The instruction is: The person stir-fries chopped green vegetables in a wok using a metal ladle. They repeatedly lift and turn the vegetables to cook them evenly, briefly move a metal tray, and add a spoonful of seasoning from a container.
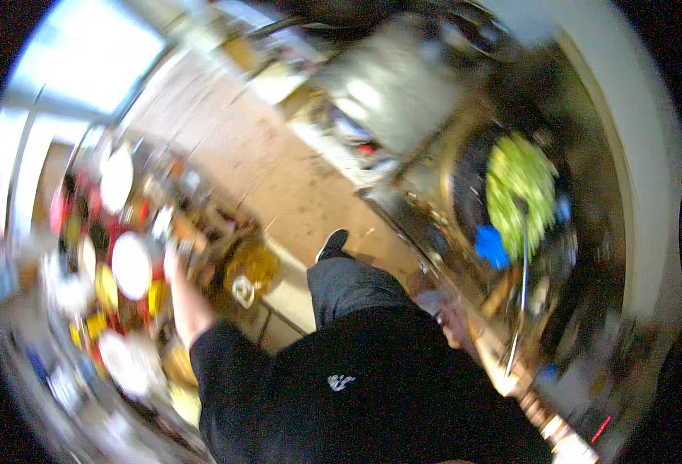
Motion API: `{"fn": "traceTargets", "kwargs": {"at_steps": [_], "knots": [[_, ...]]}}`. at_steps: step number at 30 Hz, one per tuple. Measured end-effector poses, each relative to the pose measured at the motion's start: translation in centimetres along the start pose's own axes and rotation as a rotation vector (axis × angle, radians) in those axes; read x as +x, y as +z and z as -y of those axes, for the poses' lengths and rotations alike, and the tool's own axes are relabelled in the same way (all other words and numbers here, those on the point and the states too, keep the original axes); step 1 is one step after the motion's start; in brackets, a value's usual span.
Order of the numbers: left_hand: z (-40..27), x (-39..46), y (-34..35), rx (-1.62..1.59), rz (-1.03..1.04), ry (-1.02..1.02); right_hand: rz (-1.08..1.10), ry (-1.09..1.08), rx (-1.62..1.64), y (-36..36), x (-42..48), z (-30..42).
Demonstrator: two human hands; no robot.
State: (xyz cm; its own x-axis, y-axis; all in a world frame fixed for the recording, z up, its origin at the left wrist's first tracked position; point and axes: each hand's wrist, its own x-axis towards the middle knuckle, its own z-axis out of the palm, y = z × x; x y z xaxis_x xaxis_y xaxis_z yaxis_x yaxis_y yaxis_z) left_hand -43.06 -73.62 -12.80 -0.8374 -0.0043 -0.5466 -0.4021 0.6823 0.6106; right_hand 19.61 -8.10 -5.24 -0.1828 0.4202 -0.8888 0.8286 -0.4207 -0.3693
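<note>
The view is strongly blurred. On the right, shredded green vegetables (520,185) fill a large dark wok (468,168). A long metal handle (525,272) of a ladle or spatula runs out of them to my right hand (508,380), which grips its near end. A bright blue cloth-like item (491,246) sits at the wok's near rim. On the left, my left hand (172,261) reaches in among crowded containers, beside a small blurred container (190,235). Its fingers are too smeared to show whether it holds anything.
Several white round bowls or lids (132,265) stand on the left. A pot of yellow-brown liquid (252,267) is near my left arm. A metal-topped counter (399,87) continues beyond the wok. Brown tiled floor (259,145) lies between both sides, with my shoe (333,243) on it.
</note>
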Motion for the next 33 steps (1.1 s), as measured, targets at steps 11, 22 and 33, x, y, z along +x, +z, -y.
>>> {"fn": "traceTargets", "kwargs": {"at_steps": [11, 22, 33], "knots": [[-14.4, -0.2, -3.0, 0.794, -0.53, 0.159, -0.144, -0.197, -0.041, 6.4, -6.4, -1.5], [-34.9, -22.1, 14.7, -0.844, 0.956, 0.636, 0.399, -0.737, 0.505, 15.1, -14.6, 17.3], [-34.8, -55.3, 36.2, 0.28, 1.062, 1.823, -0.405, -0.867, 1.359, 5.2, -18.7, 9.9]]}}
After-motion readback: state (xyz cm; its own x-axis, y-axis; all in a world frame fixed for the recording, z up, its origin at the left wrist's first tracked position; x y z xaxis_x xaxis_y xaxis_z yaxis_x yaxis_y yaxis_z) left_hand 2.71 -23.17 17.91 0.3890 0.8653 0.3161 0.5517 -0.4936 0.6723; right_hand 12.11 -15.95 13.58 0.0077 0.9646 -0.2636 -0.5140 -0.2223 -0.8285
